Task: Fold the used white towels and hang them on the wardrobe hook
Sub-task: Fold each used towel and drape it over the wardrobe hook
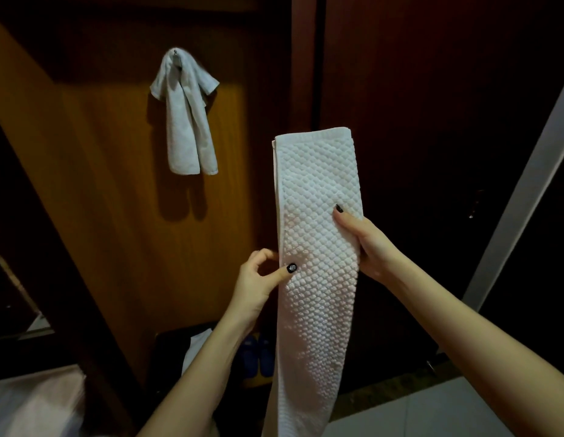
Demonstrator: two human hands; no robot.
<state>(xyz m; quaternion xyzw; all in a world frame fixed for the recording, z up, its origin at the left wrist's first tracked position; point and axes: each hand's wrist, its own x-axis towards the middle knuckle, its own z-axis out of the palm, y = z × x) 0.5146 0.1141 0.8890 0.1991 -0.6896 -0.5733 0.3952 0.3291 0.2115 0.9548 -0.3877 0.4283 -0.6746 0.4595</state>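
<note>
Both hands pinch the folded towel (318, 247) upright — left hand (258, 279), right hand (366, 244) — the hook (176, 53) up-left, nearer the left.

The long white waffle-textured towel (317, 310), folded into a narrow strip, stands upright. The left hand (258, 279) pinches its left edge and the right hand (366, 244) grips its right edge. Its hemmed top end rises above both thumbs. Up and left of the fingers, a second white towel (187, 127) hangs draped over the small metal wardrobe hook (176, 53).
</note>
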